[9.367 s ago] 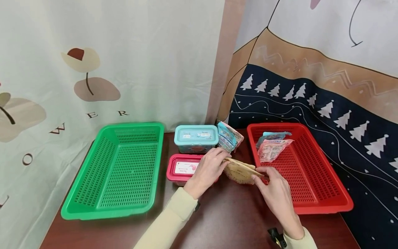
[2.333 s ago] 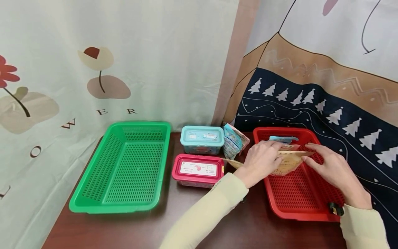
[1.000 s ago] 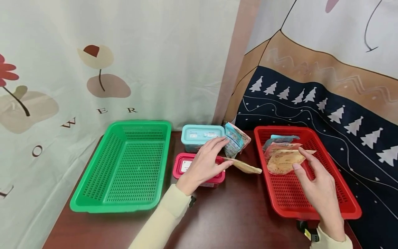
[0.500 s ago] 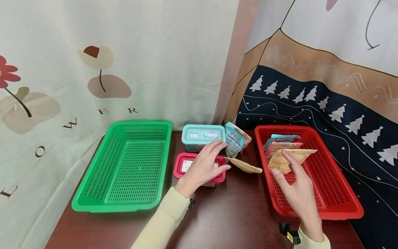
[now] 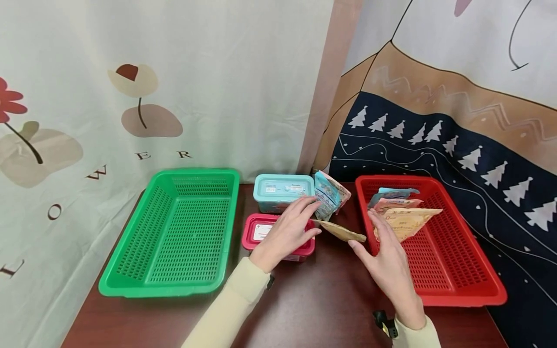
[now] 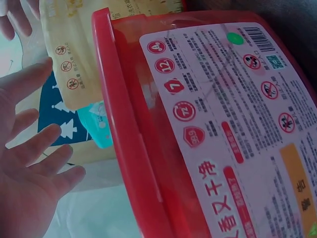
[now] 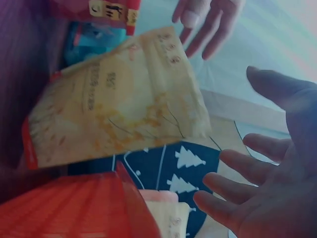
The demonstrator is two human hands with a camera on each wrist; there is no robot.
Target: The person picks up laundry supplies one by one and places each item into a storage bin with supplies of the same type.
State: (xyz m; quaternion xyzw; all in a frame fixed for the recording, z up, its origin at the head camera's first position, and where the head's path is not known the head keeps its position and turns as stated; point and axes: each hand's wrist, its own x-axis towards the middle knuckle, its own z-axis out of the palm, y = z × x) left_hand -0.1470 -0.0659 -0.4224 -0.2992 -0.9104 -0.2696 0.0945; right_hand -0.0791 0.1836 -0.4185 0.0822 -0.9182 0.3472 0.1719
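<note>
A yellow pouch (image 5: 341,232) stands on its edge on the table. My left hand (image 5: 287,234) hovers over the red-lidded box (image 5: 261,231), its fingers spread and fingertips near the pouch's left end. At the pouch's other end is my right hand (image 5: 389,266), relaxed beside the red basket (image 5: 461,295). Both wrist views show a gap between the fingers and the pouch (image 7: 119,104). Inside the red basket, a second yellow pouch (image 5: 409,222) leans in front of a pink pouch (image 5: 398,203) and a blue pouch (image 5: 396,193).
Behind the red-lidded box sits a light blue lidded box (image 5: 283,187). Blue and pink pouches (image 5: 328,195) lean together beside it. On the left stands a green basket (image 5: 163,291). Curtains (image 5: 239,96) hang behind the table.
Earlier, both hands held a yellow pouch over the red basket; it now stands inside, released. My left hand has returned leftward, and my right hand has since moved left toward the pouch on the table.
</note>
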